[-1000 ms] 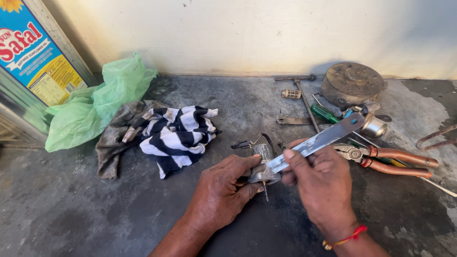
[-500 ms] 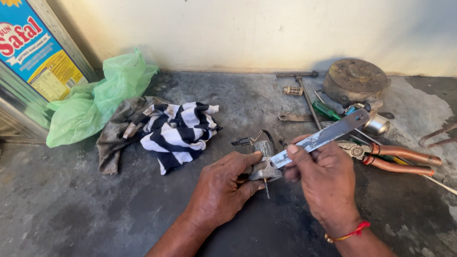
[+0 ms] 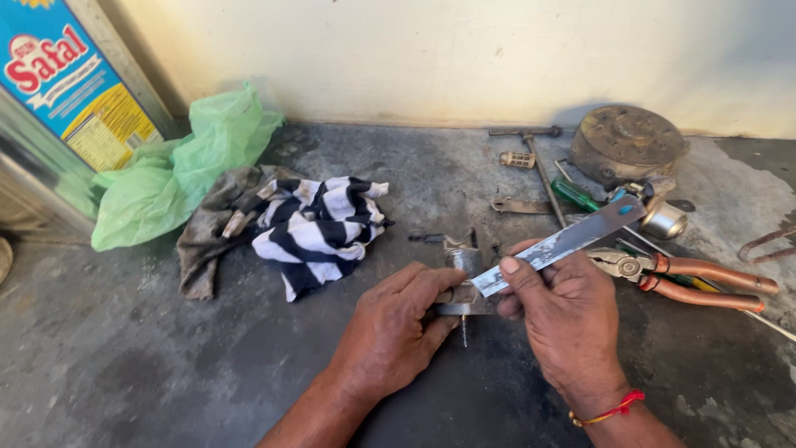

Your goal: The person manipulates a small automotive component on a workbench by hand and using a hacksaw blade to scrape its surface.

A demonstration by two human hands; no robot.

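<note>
The left hand is clamped on a small metal part held just above the concrete floor, fingers wrapped round its base; a thin pin seems to stick down from it, though the hand hides most of it. The right hand pinches a flat steel blade near its lower end, the tip resting against the part. The part looks hard, light and stiff, best gripped low on its body; the blade looks thin and springy, with edges to keep fingers off. A tall tin with a blue, yellow and red label stands far left, beside a green bag and striped cloth. Pliers lie right.
</note>
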